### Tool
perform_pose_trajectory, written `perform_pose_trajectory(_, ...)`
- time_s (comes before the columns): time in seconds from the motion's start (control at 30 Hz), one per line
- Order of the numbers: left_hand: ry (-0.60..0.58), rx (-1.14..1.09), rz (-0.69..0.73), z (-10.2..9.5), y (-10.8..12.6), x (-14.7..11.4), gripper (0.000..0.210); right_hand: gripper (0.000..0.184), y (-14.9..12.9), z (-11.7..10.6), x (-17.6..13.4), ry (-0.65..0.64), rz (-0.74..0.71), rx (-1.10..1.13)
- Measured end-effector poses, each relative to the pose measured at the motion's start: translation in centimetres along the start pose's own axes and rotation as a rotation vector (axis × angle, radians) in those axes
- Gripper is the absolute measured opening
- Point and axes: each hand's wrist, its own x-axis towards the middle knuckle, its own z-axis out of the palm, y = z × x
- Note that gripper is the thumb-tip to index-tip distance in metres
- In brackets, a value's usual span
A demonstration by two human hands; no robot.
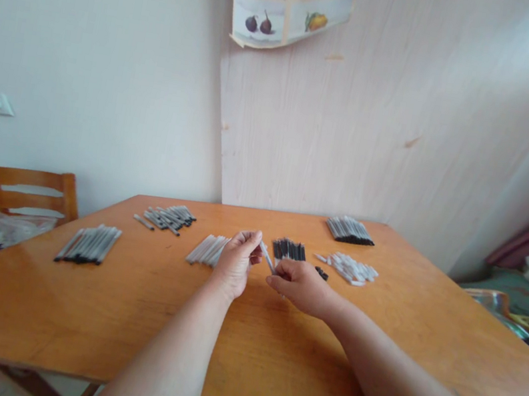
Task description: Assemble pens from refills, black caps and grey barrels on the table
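A slim whitish pen barrel (267, 257) slants between my two hands above the table. My left hand (237, 258) pinches its upper end, and the fingers of my right hand (298, 285) are closed around its lower end. Partly behind my left hand lies a row of white pen barrels (205, 249). Dark thin refills (289, 249) are lined up just beyond my right hand, with small black pieces (321, 273) beside it. To the right, white translucent caps (353, 269) lie in a loose pile.
On the wooden table (136, 325) there are black-ended pens in a row at left (89, 243), a loose pile (167, 217) at back left and a neat row (350, 230) at back right. A chair (29, 191) with a plastic bag (4, 236) stands at left; a wall rises behind.
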Motion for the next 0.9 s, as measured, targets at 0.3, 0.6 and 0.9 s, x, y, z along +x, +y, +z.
perform_pose_trajectory(0.3, -0.023, -0.007, -0.041, -0.51, 0.31, 0.1, 0.025, 0.016, -0.49, 0.36, 0.07, -0.05, 0.103, 0.258)
perform_pose_trajectory(0.6, -0.035, -0.029, -0.085, -0.77, 0.61, 0.06, 0.034, 0.029, -0.37, 0.07, 0.13, -0.081, 0.094, 0.33)
perform_pose_trajectory(0.9, -0.004, -0.004, -0.092, -0.67, 0.78, -0.03, 0.03, 0.03, -0.14, 0.26, 0.17, -0.093, 0.083, 0.341)
